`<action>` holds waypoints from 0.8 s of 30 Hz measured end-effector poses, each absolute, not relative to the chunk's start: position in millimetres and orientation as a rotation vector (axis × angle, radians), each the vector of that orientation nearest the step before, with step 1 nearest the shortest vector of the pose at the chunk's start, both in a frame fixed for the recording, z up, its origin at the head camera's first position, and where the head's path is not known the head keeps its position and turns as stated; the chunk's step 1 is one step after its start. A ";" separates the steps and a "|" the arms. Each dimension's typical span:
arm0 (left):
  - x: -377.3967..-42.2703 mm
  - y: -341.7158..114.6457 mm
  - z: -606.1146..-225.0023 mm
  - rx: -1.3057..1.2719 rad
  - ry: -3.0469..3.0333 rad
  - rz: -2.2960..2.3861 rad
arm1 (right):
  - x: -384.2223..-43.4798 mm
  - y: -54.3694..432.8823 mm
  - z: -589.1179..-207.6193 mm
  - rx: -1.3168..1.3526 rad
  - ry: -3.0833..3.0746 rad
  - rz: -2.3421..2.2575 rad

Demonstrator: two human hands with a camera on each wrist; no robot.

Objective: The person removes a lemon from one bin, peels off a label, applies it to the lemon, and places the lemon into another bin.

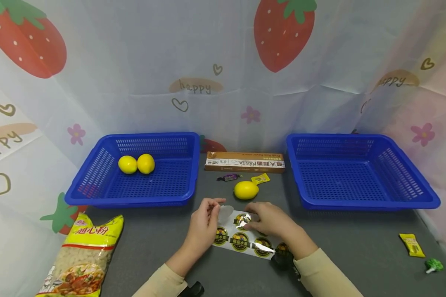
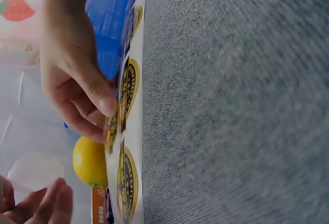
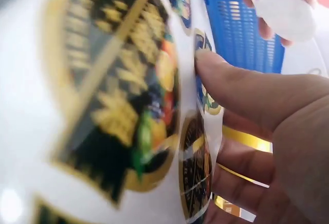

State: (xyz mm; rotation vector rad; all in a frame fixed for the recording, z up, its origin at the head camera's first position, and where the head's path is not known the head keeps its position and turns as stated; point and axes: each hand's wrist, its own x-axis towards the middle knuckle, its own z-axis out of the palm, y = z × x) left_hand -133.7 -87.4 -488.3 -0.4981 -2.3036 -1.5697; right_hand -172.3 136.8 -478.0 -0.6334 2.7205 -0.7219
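A sheet of round black-and-gold stickers (image 1: 240,241) lies in front of me, its far part raised in my right hand (image 1: 273,220). The right thumb (image 3: 231,82) presses on the sheet's face while the other fingers curl behind its far edge. My left hand (image 1: 204,225) is at the sheet's left end, pinching a whitish oval sticker (image 3: 288,11) with its pale side showing. Just beyond the sheet sits a yellow lemon (image 1: 246,190). In the left wrist view the sheet stands edge-on beside the grey tabletop (image 2: 231,100).
Two lemons (image 1: 136,164) lie in the left blue basket (image 1: 134,202); another blue basket (image 1: 371,203) stands right. Between them are a pasta box (image 1: 245,162), a purple candy (image 1: 229,177) and a yellow packet (image 1: 260,178). A macaroni bag (image 1: 83,255) lies left; another packet (image 1: 412,245) and toy broccoli (image 1: 434,265) lie right.
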 end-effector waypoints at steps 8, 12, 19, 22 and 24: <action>-131.5 -87.4 -485.2 -0.403 -2.305 -1.858 | -165.2 137.4 -464.6 -0.576 2.825 -0.728; -133.4 -87.0 -486.1 -0.426 -2.268 -1.892 | -168.7 139.8 -461.2 -0.556 2.803 -0.816; -135.1 -88.0 -486.0 -0.484 -2.169 -1.955 | -175.7 141.3 -460.3 -0.500 2.826 -0.922; -135.0 -88.6 -486.3 -0.495 -2.156 -1.935 | -177.7 140.0 -460.1 -0.455 2.884 -0.969; -134.6 -88.9 -486.6 -0.488 -2.171 -1.888 | -178.5 138.3 -460.2 -0.420 2.925 -1.006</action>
